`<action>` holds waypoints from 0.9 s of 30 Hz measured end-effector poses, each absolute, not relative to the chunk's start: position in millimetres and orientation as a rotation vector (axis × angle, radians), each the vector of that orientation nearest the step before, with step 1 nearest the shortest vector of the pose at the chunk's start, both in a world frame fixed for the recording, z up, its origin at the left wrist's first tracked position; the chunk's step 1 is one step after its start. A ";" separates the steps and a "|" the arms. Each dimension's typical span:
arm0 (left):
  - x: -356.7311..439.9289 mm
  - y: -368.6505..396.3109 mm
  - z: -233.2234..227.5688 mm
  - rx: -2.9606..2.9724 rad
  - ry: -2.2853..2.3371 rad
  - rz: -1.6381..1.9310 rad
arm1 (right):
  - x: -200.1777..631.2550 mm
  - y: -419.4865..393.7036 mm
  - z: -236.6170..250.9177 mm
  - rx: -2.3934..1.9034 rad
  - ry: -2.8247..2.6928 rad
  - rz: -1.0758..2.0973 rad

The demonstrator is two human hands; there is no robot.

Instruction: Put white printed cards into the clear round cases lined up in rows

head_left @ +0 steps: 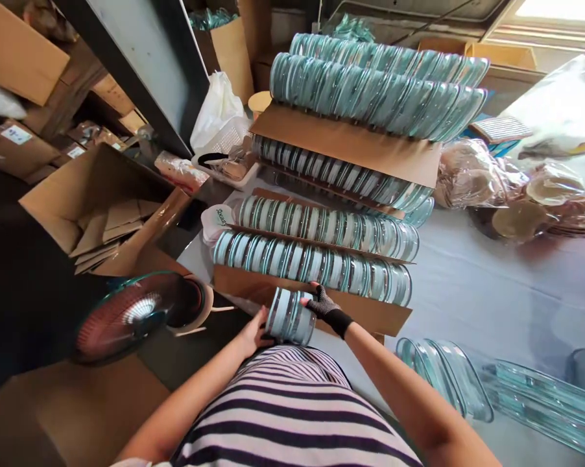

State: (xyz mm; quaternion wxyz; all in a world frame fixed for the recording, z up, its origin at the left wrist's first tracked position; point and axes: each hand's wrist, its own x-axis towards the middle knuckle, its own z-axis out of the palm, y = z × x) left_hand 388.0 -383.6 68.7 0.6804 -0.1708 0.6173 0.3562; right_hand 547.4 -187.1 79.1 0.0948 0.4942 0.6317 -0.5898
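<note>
A short stack of round greenish glass discs [290, 316] is squeezed edgewise between the bare left hand [254, 332] and gloved right hand [324, 305], just before the cardboard-layered rows [316, 263]; loosened pressure could drop discs.

The left hand [253, 334] is mostly tucked behind the short stack of round blue-green glass discs [290, 316], so its fingers can't be seen. The right hand [322, 301] wears a dark mesh glove that covers its palm. The spinning round fan [131, 314] is a blur, blades indistinguishable. The clear glass pieces lying flat at lower right [540, 399] run off the edge. The print on the small white lid [218, 217] is too small to read.
</note>
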 end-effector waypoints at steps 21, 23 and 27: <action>345.3 -379.6 118.2 0.462 1.287 1.074 | 598.8 -283.3 92.3 1.843 2.312 -1.830; 345.6 -380.6 124.3 0.327 1.190 1.050 | 621.8 -294.6 99.7 1.695 2.532 -1.612; 373.8 -383.1 99.3 0.489 1.402 0.759 | 646.2 -321.1 83.7 1.676 2.459 -1.482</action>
